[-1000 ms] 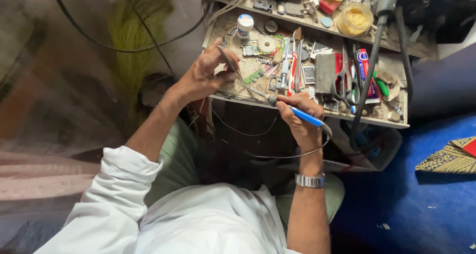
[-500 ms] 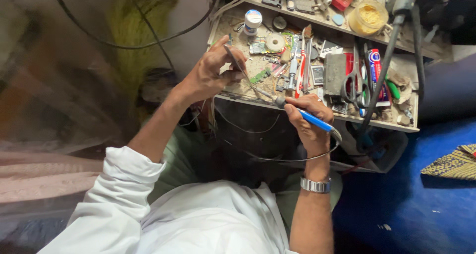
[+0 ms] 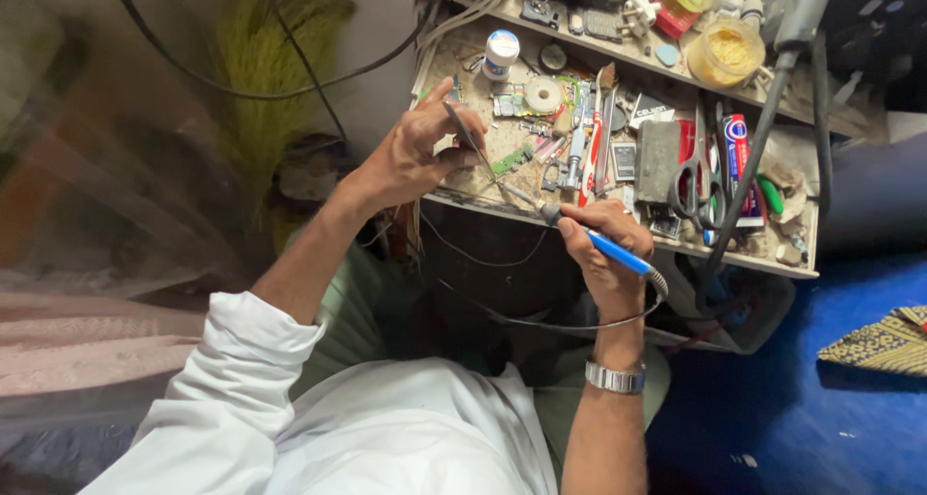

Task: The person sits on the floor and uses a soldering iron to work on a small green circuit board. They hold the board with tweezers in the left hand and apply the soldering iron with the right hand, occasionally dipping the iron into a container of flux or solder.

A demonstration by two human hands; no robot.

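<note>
So the blue-handled soldering iron [image 3: 603, 247] was gripped in the right hand [image 3: 603, 254], fingers clenched round the handle, tip pointed toward 10 o'clock at the front edge of the counter [image 3: 618, 232]. A thin pair of tweezers [image 3: 470, 140] was pinched in the left hand [image 3: 415, 152], angled down toward 4 o'clock to meet that tip. Compared with half a second back, hardly anything was shifted: both hands were kept in the same spots and the two tool tips were held close together over the same point, so the joint was probably being worked right then rather than set up. Black-handled scissors [image 3: 697, 181] were left lying at 3 o'clock of the iron, a small white bottle [image 3: 500, 54] at 12, well apart.
</note>
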